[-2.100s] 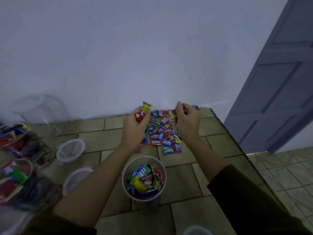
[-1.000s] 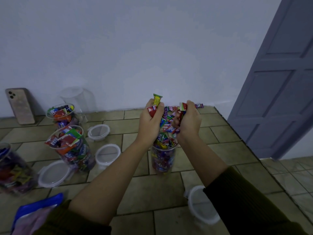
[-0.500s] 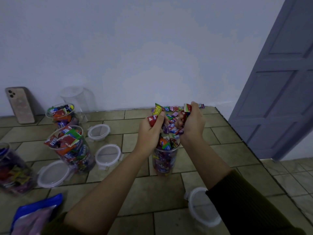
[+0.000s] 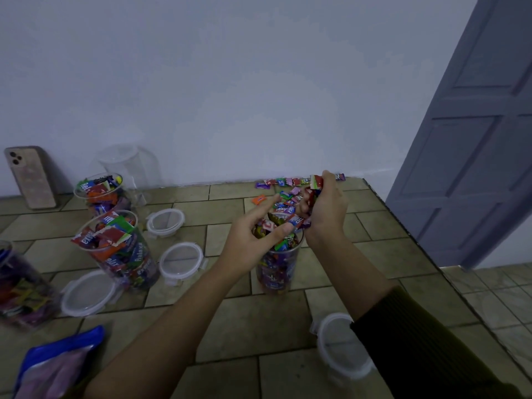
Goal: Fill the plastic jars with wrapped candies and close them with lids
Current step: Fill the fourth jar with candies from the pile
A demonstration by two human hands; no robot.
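On the tiled counter, in front of the person, stands the jar being filled [image 4: 276, 266], a clear plastic one, upright, with candies heaped above its rim. It looks full or nearly so, and it has no lid yet. The left hand [image 4: 253, 234] is spread over the mouth of the jar, its grip loose and apart, fingers touching the top wrappers as if to press them down. The right hand [image 4: 325, 205] is just beside the rim, its grip closed around a handful of candies [image 4: 315, 187] that stick out above the fist.

Behind the jar, near the wall, loose candies [image 4: 288, 182] lie on the counter, so there is material left to pack.

To the left are three more jars: one full jar [image 4: 115, 251], leaning, another full jar [image 4: 99, 191] behind it, and a third at the picture's edge [image 4: 20, 286]. None of them carries a lid. An empty clear jar [image 4: 126, 165] stands at the wall. Four lids lie flat and unused: near the wall [image 4: 165, 221], in the middle [image 4: 181, 260], lower left [image 4: 87, 293], and by the right sleeve [image 4: 342, 347].

I judge that filling is well advanced, but closing is not begun on any jar I can see.
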